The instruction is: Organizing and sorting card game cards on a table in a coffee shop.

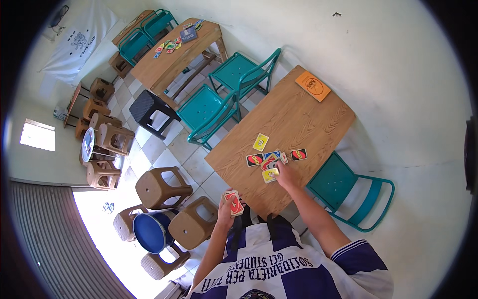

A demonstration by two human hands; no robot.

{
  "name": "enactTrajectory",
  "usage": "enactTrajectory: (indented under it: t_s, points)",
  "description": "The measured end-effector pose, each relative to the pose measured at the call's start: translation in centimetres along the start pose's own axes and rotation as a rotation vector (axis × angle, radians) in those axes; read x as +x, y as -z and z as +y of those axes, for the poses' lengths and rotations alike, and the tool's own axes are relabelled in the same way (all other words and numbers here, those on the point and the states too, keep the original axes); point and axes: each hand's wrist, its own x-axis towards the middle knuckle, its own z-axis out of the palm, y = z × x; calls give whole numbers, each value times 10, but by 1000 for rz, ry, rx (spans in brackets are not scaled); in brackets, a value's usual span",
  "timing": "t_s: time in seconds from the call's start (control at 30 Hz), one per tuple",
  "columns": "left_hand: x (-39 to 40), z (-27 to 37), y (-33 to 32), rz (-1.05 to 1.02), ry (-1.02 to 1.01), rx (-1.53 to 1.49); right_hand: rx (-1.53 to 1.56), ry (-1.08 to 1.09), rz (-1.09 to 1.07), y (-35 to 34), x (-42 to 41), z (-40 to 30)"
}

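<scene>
My left hand point(225, 213), just off the table's near edge, holds a small stack of UNO cards point(234, 204) with a red card on top. My right hand point(286, 176) reaches over the wooden table point(298, 116). Its fingertips are at a yellow card point(269, 176) and a loose overlapping pile, where a blue card point(275, 153) partly shows. Whether they grip a card is unclear. A face-down UNO card point(255, 160) lies left of the pile and another face-down card point(298, 154) lies to the right. Farther up is a separate yellow card point(260, 142).
An orange booklet point(313, 86) lies at the table's far end. Teal metal chairs stand along both sides, one point(332, 183) close to my right arm. Brown plastic stools point(194, 223) surround a blue drum point(151, 231) at left. Another table point(175, 56) bears scattered cards.
</scene>
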Motion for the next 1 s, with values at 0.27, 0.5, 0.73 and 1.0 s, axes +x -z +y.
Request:
enactTrajectory:
  t_s: [0.27, 0.5, 0.73, 1.0]
  points:
    - [22, -12, -34, -126, 48, 11, 600, -284, -120, -6, -72, 27]
    - [40, -11, -65, -211, 50, 155, 279, -199, -9, 4, -83, 16]
    - [36, -12, -72, -162, 43, 242, 871, -122, -301, 23, -78, -36]
    - [16, -4, -40, -73, 14, -26, 492, 271, -335, 21, -71, -73]
